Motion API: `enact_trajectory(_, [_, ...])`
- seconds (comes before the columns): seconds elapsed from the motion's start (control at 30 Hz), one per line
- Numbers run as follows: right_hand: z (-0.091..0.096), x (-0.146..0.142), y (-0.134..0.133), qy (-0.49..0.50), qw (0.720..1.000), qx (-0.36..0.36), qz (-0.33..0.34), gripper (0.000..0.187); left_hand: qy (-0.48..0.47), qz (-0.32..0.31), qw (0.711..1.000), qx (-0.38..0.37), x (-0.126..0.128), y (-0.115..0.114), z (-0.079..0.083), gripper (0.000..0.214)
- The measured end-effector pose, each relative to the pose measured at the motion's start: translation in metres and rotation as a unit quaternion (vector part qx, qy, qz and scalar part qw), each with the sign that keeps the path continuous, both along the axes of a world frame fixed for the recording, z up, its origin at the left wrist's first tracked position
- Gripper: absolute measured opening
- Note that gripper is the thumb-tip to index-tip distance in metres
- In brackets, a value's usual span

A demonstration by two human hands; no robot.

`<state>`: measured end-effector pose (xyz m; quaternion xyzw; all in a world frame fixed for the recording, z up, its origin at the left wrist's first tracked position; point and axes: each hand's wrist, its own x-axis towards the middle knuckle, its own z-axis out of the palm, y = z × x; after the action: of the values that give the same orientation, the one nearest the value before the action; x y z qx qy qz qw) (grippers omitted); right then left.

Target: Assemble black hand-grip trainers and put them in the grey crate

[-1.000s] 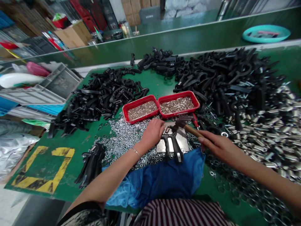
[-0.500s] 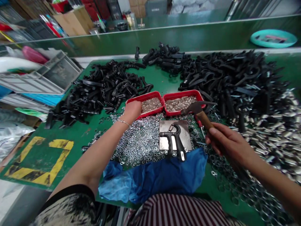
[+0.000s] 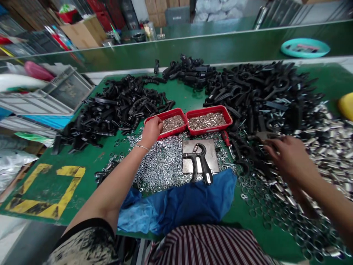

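Observation:
My left hand (image 3: 151, 129) reaches into the left red tray (image 3: 165, 114) of small metal pieces, fingers curled down into them; what they pinch is hidden. My right hand (image 3: 288, 158), blurred, is closed on the handle of a hammer (image 3: 260, 137), held low over black parts at the right. Between my hands a black hand-grip exerciser (image 3: 200, 165) lies on a square metal plate (image 3: 190, 147). The right red tray (image 3: 228, 117) holds longer metal pins. A bed of shiny washers (image 3: 162, 163) surrounds the plate.
Heaps of black plastic handles (image 3: 121, 106) lie at left and back right (image 3: 261, 92). Metal sleeves (image 3: 331, 129) are piled at far right. A blue cloth (image 3: 179, 206) covers the near edge. A red screwdriver (image 3: 226, 139), grey crate (image 3: 63, 92) and teal basin (image 3: 305, 48) are also here.
My left hand left the exerciser and went up into the left red tray. My right hand raised the hammer, then swung it right and down over the black parts.

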<state>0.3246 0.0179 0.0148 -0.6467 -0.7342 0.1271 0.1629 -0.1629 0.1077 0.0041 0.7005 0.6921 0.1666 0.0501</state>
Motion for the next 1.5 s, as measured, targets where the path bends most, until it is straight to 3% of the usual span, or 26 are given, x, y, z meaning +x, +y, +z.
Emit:
enact_trajectory(0.07, [0.001, -0.038, 0.017, -0.063, 0.993, 0.004, 0.099, 0.036, -0.012, -0.002, 1.0, 0.013, -0.001, -0.002, 0.003, 0.017])
enact_trajectory(0.1, [-0.001, -0.06, 0.024, -0.087, 0.99, -0.013, 0.108, 0.037, -0.018, 0.0, 1.0, 0.024, 0.0, -0.005, 0.007, 0.018])
enact_trajectory(0.23, [-0.013, -0.122, 0.043, -0.199, 0.98, -0.011, 0.029, 0.041, -0.08, -0.019, 0.992, 0.093, 0.016, -0.038, 0.023, 0.016])
enact_trajectory(0.3, [-0.019, -0.128, 0.048, -0.208, 0.978, -0.006, 0.013, 0.043, -0.136, -0.075, 0.984, 0.082, 0.034, -0.064, 0.024, 0.012])
enact_trajectory(0.37, [-0.02, -0.123, 0.05, -0.189, 0.982, -0.016, 0.006, 0.043, -0.201, -0.124, 0.971, 0.023, 0.055, -0.089, 0.02, 0.01])
enact_trajectory(0.47, [-0.01, -0.112, 0.048, -0.085, 0.996, -0.016, -0.005, 0.04, -0.284, -0.126, 0.947, -0.075, 0.082, -0.113, 0.007, 0.009])
enact_trajectory(0.53, [0.002, -0.112, 0.041, 0.066, 0.998, -0.016, 0.0, 0.038, -0.295, -0.123, 0.942, -0.097, 0.092, -0.119, 0.0, 0.007])
enact_trajectory(0.67, [0.015, -0.134, 0.019, 0.35, 0.931, -0.086, 0.05, 0.037, -0.219, -0.171, 0.959, -0.057, 0.101, -0.125, -0.008, 0.011])
enact_trajectory(0.77, [0.004, -0.158, 0.004, 0.436, 0.887, -0.137, 0.057, 0.04, -0.159, -0.179, 0.969, -0.055, 0.106, -0.131, -0.014, 0.01])
enact_trajectory(0.87, [-0.012, -0.176, -0.004, 0.462, 0.871, -0.156, 0.059, 0.039, -0.159, -0.16, 0.972, -0.066, 0.11, -0.137, -0.02, 0.01])
enact_trajectory(1.0, [-0.022, -0.186, -0.007, 0.45, 0.879, -0.147, 0.06, 0.035, -0.166, -0.147, 0.974, -0.049, 0.111, -0.139, -0.027, 0.011])
enact_trajectory(1.23, [-0.019, -0.186, -0.006, 0.364, 0.92, -0.134, 0.064, 0.035, -0.15, -0.145, 0.977, -0.034, 0.111, -0.142, -0.028, 0.014])
enact_trajectory(1.37, [-0.013, -0.191, -0.007, 0.196, 0.972, -0.056, 0.117, 0.032, -0.123, -0.147, 0.981, -0.017, 0.115, -0.147, -0.023, 0.016])
enact_trajectory(1.5, [-0.002, -0.207, 0.007, 0.043, 0.972, -0.057, 0.224, 0.032, -0.106, -0.151, 0.983, -0.009, 0.119, -0.152, -0.023, 0.015])
